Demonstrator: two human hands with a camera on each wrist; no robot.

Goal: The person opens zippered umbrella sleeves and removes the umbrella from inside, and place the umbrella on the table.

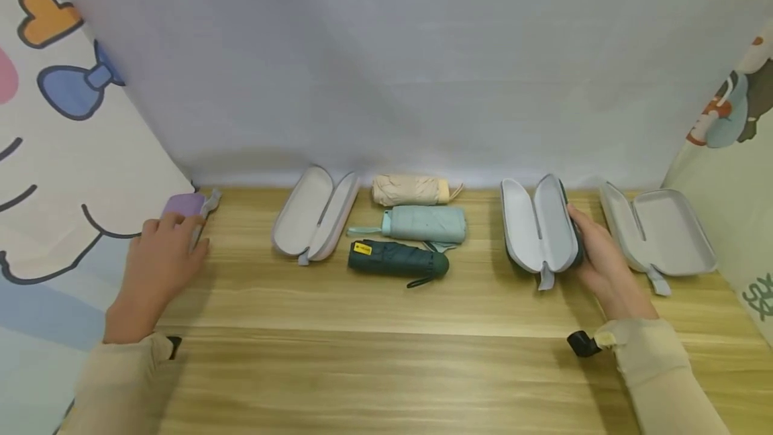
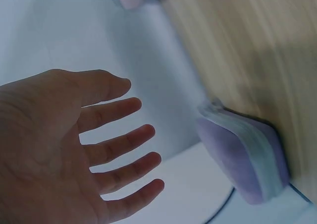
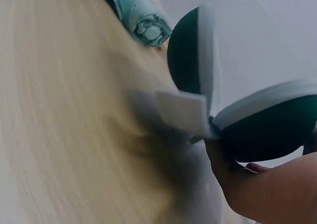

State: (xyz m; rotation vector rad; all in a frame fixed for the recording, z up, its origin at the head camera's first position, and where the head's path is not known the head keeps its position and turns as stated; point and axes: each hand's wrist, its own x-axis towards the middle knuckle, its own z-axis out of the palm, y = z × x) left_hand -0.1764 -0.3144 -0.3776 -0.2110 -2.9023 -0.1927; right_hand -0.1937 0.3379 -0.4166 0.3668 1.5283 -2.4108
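At the left, my left hand (image 1: pixel 162 264) hovers by a purple zip case (image 1: pixel 184 205) with a grey pull tab. Its fingers are spread and hold nothing; in the left wrist view the purple zip case (image 2: pixel 242 154) lies apart from the fingertips, closed. My right hand (image 1: pixel 606 257) grips the right side of a dark green zip case (image 1: pixel 552 220), thumb on its outer wall and the other fingers mostly hidden. This case is unzipped and spread in a V, showing its pale grey lining. In the right wrist view its green shells (image 3: pixel 270 132) stand above the table.
Three folded umbrellas lie mid-table: beige (image 1: pixel 410 190), mint (image 1: pixel 425 223) and dark green (image 1: pixel 395 259). A spread pale pink zip case (image 1: pixel 329 233) sits left of them. Another spread grey-lined case (image 1: pixel 673 233) is at the far right. A curtain (image 1: pixel 423 72) hangs behind.
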